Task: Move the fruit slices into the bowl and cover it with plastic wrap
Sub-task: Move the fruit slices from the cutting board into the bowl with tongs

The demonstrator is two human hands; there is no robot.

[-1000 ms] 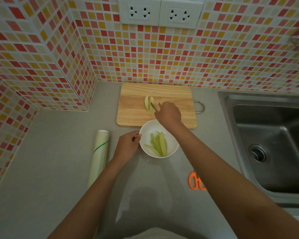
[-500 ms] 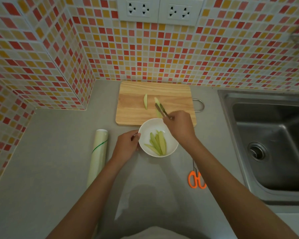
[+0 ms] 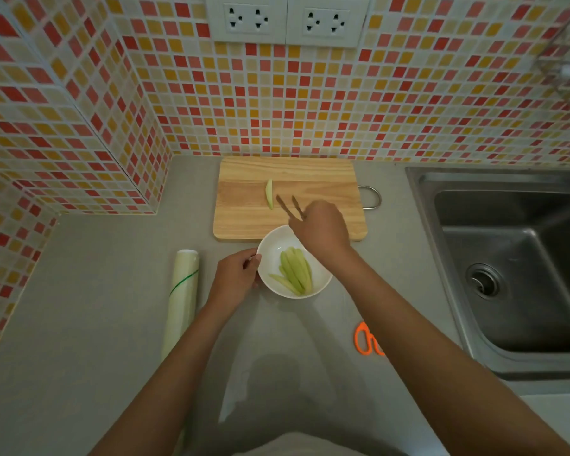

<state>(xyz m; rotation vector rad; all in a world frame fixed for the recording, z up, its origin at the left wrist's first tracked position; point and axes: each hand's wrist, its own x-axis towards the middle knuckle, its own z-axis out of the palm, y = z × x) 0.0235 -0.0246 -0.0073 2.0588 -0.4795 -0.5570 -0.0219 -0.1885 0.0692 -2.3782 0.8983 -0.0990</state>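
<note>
A white bowl [image 3: 270, 255] stands on the grey counter in front of the wooden cutting board [image 3: 310, 179]. Several green fruit slices [image 3: 295, 271] lie in the bowl. One slice [image 3: 269, 193] lies alone on the board. My right hand [image 3: 323, 228] grips a pair of chopsticks [image 3: 289, 207] over the board; their tips are apart, hold nothing, and point at the lone slice. My left hand [image 3: 236, 274] holds the bowl's left rim. A roll of plastic wrap [image 3: 182, 297] lies left of the bowl.
Orange-handled scissors [image 3: 366, 340] lie on the counter to the right, partly under my right forearm. A steel sink [image 3: 514, 268] fills the right side. Tiled walls close the back and left, with two sockets [image 3: 287, 18] above the board.
My right hand carried a slice from the board with the chopsticks and dropped it in the bowl. It has swung back over the board with the chopsticks empty. One slice is left there.
</note>
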